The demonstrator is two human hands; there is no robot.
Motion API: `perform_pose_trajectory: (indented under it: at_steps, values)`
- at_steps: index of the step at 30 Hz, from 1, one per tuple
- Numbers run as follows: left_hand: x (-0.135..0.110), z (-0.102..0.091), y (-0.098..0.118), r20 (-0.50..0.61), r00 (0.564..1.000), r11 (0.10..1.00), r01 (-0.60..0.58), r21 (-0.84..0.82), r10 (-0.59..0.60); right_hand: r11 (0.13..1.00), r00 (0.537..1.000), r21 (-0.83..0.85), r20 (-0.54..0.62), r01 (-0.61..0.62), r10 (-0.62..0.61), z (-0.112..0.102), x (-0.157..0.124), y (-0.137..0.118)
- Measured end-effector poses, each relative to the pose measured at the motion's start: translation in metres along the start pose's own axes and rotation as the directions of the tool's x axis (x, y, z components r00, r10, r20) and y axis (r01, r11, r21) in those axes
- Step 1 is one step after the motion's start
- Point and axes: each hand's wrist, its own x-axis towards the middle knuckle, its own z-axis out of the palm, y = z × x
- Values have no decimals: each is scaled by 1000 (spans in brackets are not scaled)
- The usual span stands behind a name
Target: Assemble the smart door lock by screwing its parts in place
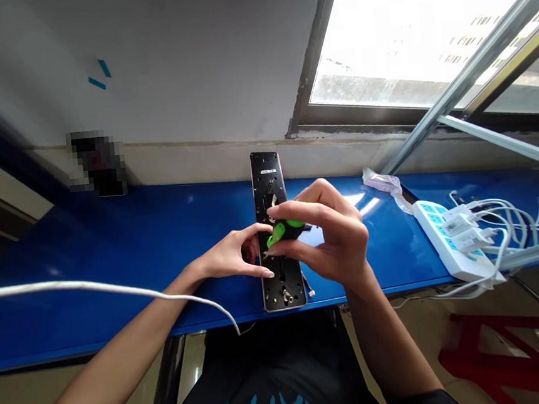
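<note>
A long black panel with a metal rim lies lengthwise on the blue bench, its inner side up with holes and small fittings showing. My right hand is closed round a green and black screwdriver handle, held over the middle of the panel. My left hand rests at the panel's left edge, thumb and forefinger curled against it, steadying it. The screwdriver's tip is hidden behind my fingers.
A white power strip with several plugs and white cables sits at the right of the bench. A small plastic bag lies behind it. A white cable crosses the left side. A red stool stands on the floor, right. A window lies ahead.
</note>
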Motion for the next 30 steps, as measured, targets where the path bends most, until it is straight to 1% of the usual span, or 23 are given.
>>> perform_pose_trajectory:
  at_steps: [1, 3, 5, 6, 7, 8, 10, 11, 12, 15, 17, 18, 19, 21, 22, 26, 30]
  values:
    - [0, -1, 0, 0, 1000, 999, 6, 42, -6, 999, 1000, -27, -2, -18, 18, 0, -1, 1]
    - [-1, -5, 2, -14, 1000, 988, -11, 152, 13, 996, 995, -19, 58, -86, 87, -2, -6, 1]
    - [-1, -8, 5, -50, 993, 969, -90, 231, 104, 985, 980, 47, 121, -167, 161, -8, -11, 3]
    - [-1, -10, 7, -72, 984, 955, -141, 263, 165, 978, 975, 81, 123, -194, 184, -12, -14, 4]
    - [0, -11, 11, -100, 969, 937, -186, 297, 225, 973, 976, 104, 94, -208, 198, -18, -17, 5]
    - [2, -12, 16, -132, 950, 914, -225, 338, 283, 973, 979, 110, 40, -203, 199, -25, -20, 6]
    - [9, -13, 29, -178, 910, 841, -251, 479, 374, 980, 976, 64, -101, -186, 192, -41, -25, 10]
    - [14, -12, 37, -177, 888, 786, -264, 559, 424, 983, 971, 20, -156, -181, 182, -51, -27, 12]
    - [21, -11, 45, -146, 874, 726, -279, 629, 463, 980, 964, -40, -194, -193, 182, -60, -30, 14]
    - [50, -2, 66, 30, 881, 576, -335, 745, 473, 927, 950, -250, -212, -279, 228, -85, -42, 22]
    - [73, 8, 75, 135, 879, 464, -365, 807, 457, 880, 944, -351, -204, -319, 260, -94, -51, 30]
    - [85, 14, 78, 181, 889, 427, -370, 825, 420, 864, 942, -381, -198, -329, 271, -96, -56, 34]
    - [96, 20, 79, 221, 906, 393, -363, 845, 360, 852, 939, -399, -193, -340, 285, -97, -61, 38]
    - [118, 31, 78, 281, 938, 327, -336, 883, 203, 842, 933, -404, -192, -358, 305, -97, -68, 48]
    - [128, 37, 76, 313, 941, 292, -337, 895, 127, 842, 931, -399, -193, -362, 309, -96, -71, 52]
    - [159, 51, 65, 348, 937, 276, -344, 898, 35, 848, 926, -377, -217, -371, 309, -92, -77, 64]
    - [172, 54, 57, 370, 929, 293, -346, 891, -28, 845, 926, -385, -230, -370, 300, -90, -79, 68]
